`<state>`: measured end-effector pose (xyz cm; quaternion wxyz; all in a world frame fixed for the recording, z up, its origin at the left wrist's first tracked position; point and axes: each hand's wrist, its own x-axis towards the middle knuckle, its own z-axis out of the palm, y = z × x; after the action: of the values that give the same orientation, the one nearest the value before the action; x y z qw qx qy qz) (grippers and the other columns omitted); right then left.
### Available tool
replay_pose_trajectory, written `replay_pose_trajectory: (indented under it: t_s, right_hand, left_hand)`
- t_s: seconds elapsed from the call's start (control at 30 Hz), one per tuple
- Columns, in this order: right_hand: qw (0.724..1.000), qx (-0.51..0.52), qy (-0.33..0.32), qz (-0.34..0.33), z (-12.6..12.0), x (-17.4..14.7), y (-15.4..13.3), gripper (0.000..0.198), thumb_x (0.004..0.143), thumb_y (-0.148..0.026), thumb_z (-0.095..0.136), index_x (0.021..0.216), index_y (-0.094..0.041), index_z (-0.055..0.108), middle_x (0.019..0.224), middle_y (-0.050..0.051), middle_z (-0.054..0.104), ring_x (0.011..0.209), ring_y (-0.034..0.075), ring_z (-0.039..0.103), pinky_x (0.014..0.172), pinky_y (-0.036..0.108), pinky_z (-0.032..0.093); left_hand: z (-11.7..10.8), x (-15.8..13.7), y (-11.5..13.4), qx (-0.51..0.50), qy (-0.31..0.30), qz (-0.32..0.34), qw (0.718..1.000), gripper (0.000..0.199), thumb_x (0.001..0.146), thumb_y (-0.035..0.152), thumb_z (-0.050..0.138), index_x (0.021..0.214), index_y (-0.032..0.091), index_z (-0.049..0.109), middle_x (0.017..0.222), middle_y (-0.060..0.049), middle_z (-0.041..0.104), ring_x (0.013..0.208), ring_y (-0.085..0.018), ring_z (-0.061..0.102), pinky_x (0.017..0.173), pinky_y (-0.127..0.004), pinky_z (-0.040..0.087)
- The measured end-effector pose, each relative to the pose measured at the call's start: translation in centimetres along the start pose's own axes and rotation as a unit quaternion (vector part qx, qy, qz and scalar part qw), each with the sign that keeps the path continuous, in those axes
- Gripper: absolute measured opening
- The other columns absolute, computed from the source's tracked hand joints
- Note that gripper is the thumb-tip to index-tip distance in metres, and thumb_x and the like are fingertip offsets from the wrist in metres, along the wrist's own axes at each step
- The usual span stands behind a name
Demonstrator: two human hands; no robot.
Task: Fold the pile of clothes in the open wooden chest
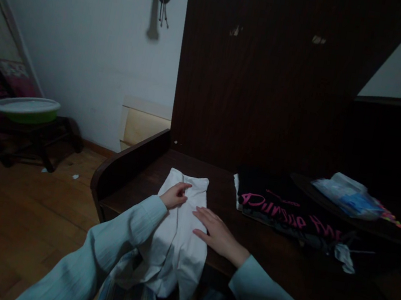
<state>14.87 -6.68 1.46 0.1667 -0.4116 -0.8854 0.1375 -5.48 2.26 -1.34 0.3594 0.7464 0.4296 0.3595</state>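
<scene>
A white piece of clothing (188, 224), possibly trousers, is laid out lengthwise on the dark wooden surface, and its lower part hangs over the front edge toward my lap. My left hand (175, 195) rests on its upper part, fingers loosely bent, thumb apart from the forefinger. Lower down, my right hand (216, 231) lies flat on the right side of the cloth with its fingers stretched out. Creases run down the middle of the fabric.
To the right lies a stack of folded dark clothes (282, 208) with pink lettering. Beyond it is a blue-and-white plastic packet (349, 196). A raised wooden side rail (130, 159) borders the left. A green basin (29, 110) with a white top sits on a chair farther left.
</scene>
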Motion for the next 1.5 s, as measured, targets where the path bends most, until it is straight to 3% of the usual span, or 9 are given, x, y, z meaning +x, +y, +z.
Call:
replay_pose_trajectory:
  t_s: [0.2,0.3,0.4,0.53,0.7,0.8,1.03,1.3,1.5]
  right_hand:
    - [1.0,0.02,0.012,-0.007,0.5,0.4,0.4,0.037,0.081,-0.037,0.044,0.113,-0.02,0.052,0.126,0.008,0.047,0.118,0.019,0.037,0.098,0.036,0.029]
    - [0.995,0.073,0.054,0.045,-0.3,2.4,0.9,0.026,0.082,-0.03,0.044,0.098,-0.016,0.059,0.099,0.007,0.062,0.094,0.016,0.054,0.085,0.029,0.04]
    - [0.981,0.096,0.109,0.132,-0.4,5.0,1.9,0.024,0.081,-0.022,0.041,0.097,-0.013,0.058,0.078,0.004,0.063,0.071,0.013,0.057,0.068,0.025,0.045]
    - [0.974,0.027,0.161,0.158,0.9,7.0,2.8,0.025,0.079,-0.025,0.045,0.096,-0.014,0.058,0.076,0.005,0.059,0.071,0.016,0.054,0.067,0.028,0.044]
    - [0.98,-0.034,0.195,0.023,2.1,6.7,2.6,0.028,0.079,-0.022,0.044,0.104,-0.015,0.055,0.098,0.009,0.057,0.094,0.018,0.049,0.083,0.032,0.04]
    - [0.987,-0.024,0.154,-0.032,2.2,6.4,2.5,0.025,0.08,-0.02,0.043,0.101,-0.016,0.057,0.097,0.007,0.059,0.094,0.017,0.05,0.085,0.031,0.039]
    - [0.988,-0.017,0.148,-0.03,2.1,6.5,2.4,0.021,0.081,-0.018,0.042,0.093,-0.016,0.06,0.092,0.006,0.062,0.091,0.016,0.051,0.084,0.031,0.04]
    - [0.988,-0.023,0.151,-0.032,2.4,6.5,2.7,0.022,0.081,-0.017,0.042,0.092,-0.015,0.06,0.092,0.006,0.061,0.092,0.016,0.05,0.085,0.03,0.039]
    - [0.989,-0.027,0.146,-0.028,2.2,6.5,2.6,0.023,0.081,-0.017,0.041,0.092,-0.016,0.061,0.093,0.006,0.062,0.092,0.016,0.051,0.085,0.03,0.04]
  left_hand:
    - [0.4,-0.9,1.0,0.269,0.05,0.103,0.956,0.04,0.066,0.011,0.05,0.106,0.014,0.054,0.119,-0.014,0.04,0.109,-0.024,0.039,0.094,-0.038,0.033]
    - [0.7,-1.0,1.4,0.339,0.046,0.06,0.938,0.035,0.075,0.021,0.047,0.109,0.014,0.052,0.128,-0.016,0.035,0.119,-0.028,0.03,0.097,-0.044,0.026]
    - [1.0,-1.0,1.5,0.376,0.022,-0.012,0.926,0.045,0.08,0.038,0.041,0.119,0.015,0.043,0.133,-0.017,0.031,0.124,-0.032,0.023,0.096,-0.051,0.022]
    - [1.1,-1.1,1.7,0.392,-0.027,-0.035,0.919,0.053,0.081,0.044,0.037,0.125,0.014,0.035,0.136,-0.018,0.028,0.126,-0.032,0.019,0.097,-0.051,0.02]
    - [0.7,-1.2,2.5,0.385,0.031,0.017,0.922,0.043,0.08,0.038,0.04,0.115,0.014,0.043,0.125,-0.016,0.041,0.117,-0.027,0.035,0.094,-0.043,0.027]
    - [0.3,-1.1,2.9,0.403,0.118,-0.033,0.907,0.03,0.076,0.032,0.046,0.097,0.012,0.051,0.102,-0.014,0.052,0.099,-0.025,0.047,0.084,-0.038,0.036]
    - [0.0,-0.8,2.4,0.446,0.124,-0.076,0.883,0.015,0.074,0.025,0.047,0.079,0.013,0.055,0.084,-0.01,0.054,0.087,-0.023,0.051,0.077,-0.033,0.038]
    - [-0.1,-0.5,1.6,0.274,0.196,-0.015,0.942,0.015,0.08,0.024,0.04,0.077,0.016,0.052,0.075,-0.004,0.056,0.07,-0.014,0.053,0.066,-0.025,0.041]
    - [0.0,-0.6,1.8,0.267,0.158,-0.043,0.95,0.012,0.079,0.024,0.044,0.076,0.017,0.054,0.07,-0.003,0.059,0.064,-0.013,0.054,0.061,-0.024,0.039]
